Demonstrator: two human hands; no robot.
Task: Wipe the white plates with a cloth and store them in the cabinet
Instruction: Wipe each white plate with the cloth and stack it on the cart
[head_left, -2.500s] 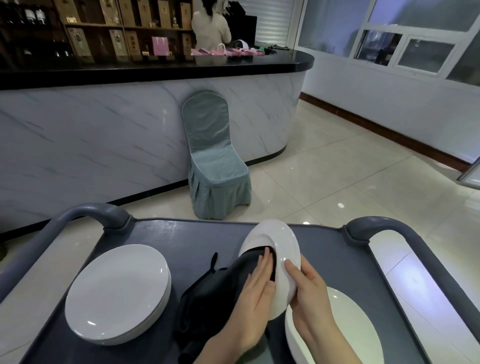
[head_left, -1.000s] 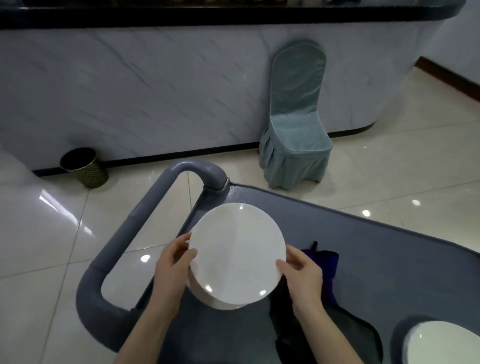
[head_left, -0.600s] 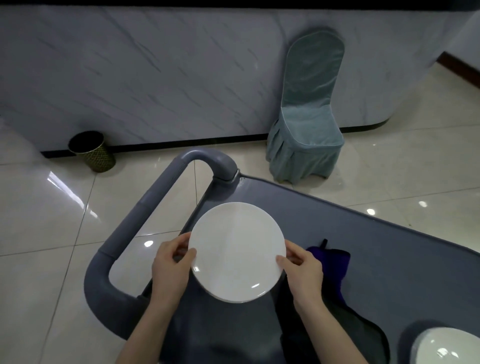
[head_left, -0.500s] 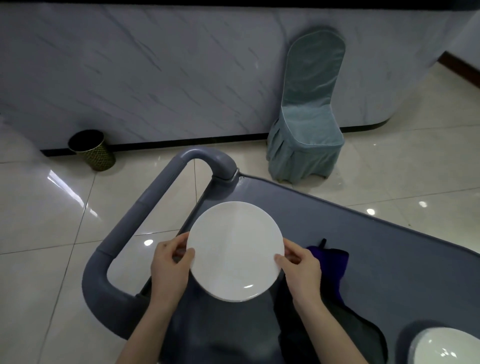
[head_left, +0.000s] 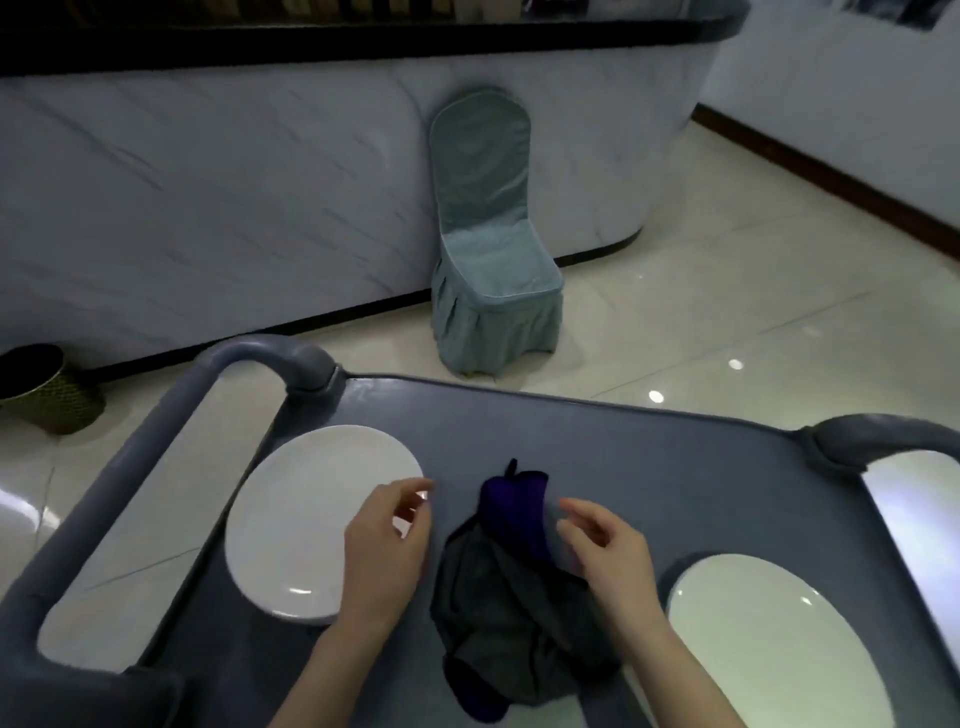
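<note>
There was just one camera, worn on the person's head. It looked forward and down with a very wide view. The grey cart (head_left: 649, 457) was close below and filled the bottom half. The left hand (head_left: 387, 540) and right hand (head_left: 608, 551) were nearest. Farther off were the floor (head_left: 727, 291), a chair (head_left: 493, 249) and the bar wall (head_left: 208, 182).

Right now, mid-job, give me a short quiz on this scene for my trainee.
1. True or false: the cloth lies on the cart between the left plate and the right plate.
2. What stands against the counter? A stool, B covered chair, C ladder.
3. Fill in: the bin stands on the floor to the cart's ____.
Key: 1 true; 2 B; 3 left.
</note>
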